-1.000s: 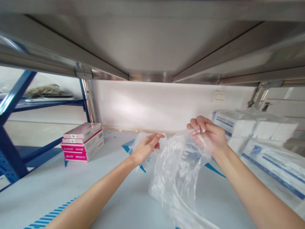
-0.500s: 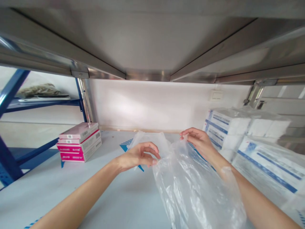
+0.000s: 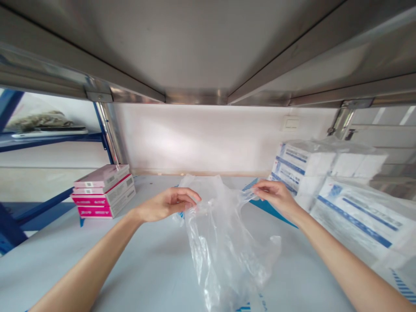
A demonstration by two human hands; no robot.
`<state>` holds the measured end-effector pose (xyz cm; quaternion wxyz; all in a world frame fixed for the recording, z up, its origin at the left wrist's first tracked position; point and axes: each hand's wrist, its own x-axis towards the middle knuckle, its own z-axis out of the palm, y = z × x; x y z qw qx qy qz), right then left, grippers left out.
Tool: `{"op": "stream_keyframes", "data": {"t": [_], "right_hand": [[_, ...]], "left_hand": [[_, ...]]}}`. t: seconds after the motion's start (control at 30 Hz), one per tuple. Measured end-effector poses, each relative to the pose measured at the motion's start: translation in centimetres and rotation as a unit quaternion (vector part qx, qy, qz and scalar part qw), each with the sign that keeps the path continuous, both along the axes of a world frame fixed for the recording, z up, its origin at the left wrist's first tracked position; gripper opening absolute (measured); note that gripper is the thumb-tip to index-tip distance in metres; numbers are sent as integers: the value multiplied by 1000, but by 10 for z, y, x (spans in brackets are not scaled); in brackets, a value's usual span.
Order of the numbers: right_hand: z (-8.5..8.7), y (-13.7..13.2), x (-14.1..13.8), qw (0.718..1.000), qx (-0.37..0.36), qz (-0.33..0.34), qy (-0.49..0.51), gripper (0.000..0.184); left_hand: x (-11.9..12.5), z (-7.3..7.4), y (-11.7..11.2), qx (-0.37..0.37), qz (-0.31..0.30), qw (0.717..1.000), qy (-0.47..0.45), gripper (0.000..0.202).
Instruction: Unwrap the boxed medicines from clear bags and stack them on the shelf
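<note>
A clear plastic bag hangs crumpled between my two hands above the grey-blue shelf surface. My left hand pinches its upper left edge between thumb and fingers. On the other side, my right hand has closed its fingertips on a thin upper right part of the bag, stretched out to the right. Behind it, another translucent plastic sheet or bag lies flat on the surface, partly covered by the one I hold.
Pink-and-white boxes are stacked at the left. Plastic-wrapped white and blue packs stand at the right, close to my right forearm. A metal shelf hangs low overhead. The white wall closes off the back.
Both hands have shifted left in view, the left one further, so the gap between them is wider. The held bag has moved left, its right upper part now pulled taut.
</note>
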<state>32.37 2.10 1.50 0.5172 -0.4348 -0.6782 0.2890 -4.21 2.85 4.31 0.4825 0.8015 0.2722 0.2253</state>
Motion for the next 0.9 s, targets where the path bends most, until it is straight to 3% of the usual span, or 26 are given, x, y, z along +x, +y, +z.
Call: {"op": "stream_keyframes", "data": {"t": [0.1,0.23,0.37,0.5,0.6,0.77,0.9], "right_hand": [[-4,-1,3,997,-51,45,37,27],[-4,-4,1,984,-107,120,82,23],[1,-10,1,973,-146,135,117,24],[6,-13,10,968,-158,145,133,32],[9,-14,17,973,-149,151,87,34],[17,-16,22,975,-158,148,-52,25],[22,-18,24,977,-155,118,-90,25]], "left_hand": [[-4,6,-7,-5,-19,1000,6,34],[-4,-1,-8,-37,-29,999,-2,36],[-1,-7,-5,-21,-45,998,46,40],[-1,-6,-3,-22,-9,998,60,29],[-2,-3,-3,-8,8,999,43,29],[-3,1,-5,35,-16,997,60,28],[-5,7,-7,108,37,992,48,38]]}}
